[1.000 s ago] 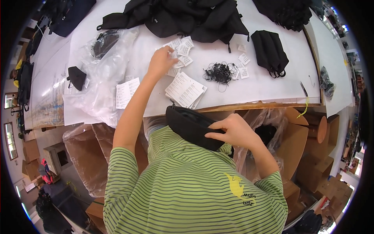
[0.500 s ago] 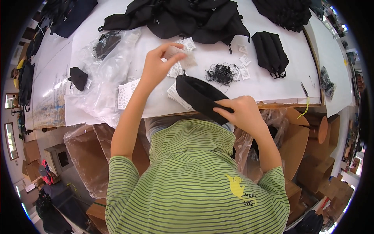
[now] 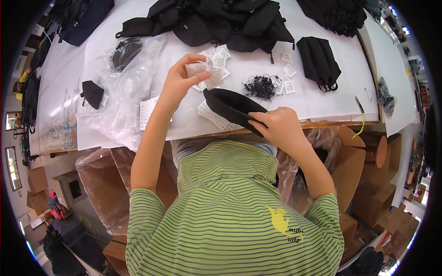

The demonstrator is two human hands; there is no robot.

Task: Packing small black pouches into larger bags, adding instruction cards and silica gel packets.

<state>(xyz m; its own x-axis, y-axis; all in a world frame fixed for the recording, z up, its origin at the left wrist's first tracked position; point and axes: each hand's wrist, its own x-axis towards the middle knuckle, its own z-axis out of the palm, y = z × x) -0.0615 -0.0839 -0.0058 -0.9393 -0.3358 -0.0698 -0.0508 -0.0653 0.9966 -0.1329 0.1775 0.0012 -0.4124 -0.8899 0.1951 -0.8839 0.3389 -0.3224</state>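
My left hand [image 3: 179,80] is closed, with thumb and fingers pinching a small white printed tag [image 3: 198,70] above the table. My right hand [image 3: 278,125] grips one end of a black fabric pouch [image 3: 225,105]; its mouth gapes upward and its far end lies just below the tag. Loose white tags [image 3: 220,54] spread behind my left hand. A stack of white printed slips [image 3: 209,116] sits partly under the pouch, at the table's front edge. To the right of the pouch lies a tangle of thin black cords [image 3: 261,88].
A heap of black fabric pieces [image 3: 216,23] covers the table's far middle. Black pouches [image 3: 318,64] lie at the right, near small scissors [image 3: 359,105]. Crumpled clear plastic [image 3: 117,92] spreads at the left beside a small black pouch [image 3: 93,94]. Cardboard boxes [image 3: 103,193] stand below.
My left hand has shifted slightly left and down with the tag, which is turned differently. My right hand and the pouch have moved a little left and up, and the pouch's mouth shows wider.
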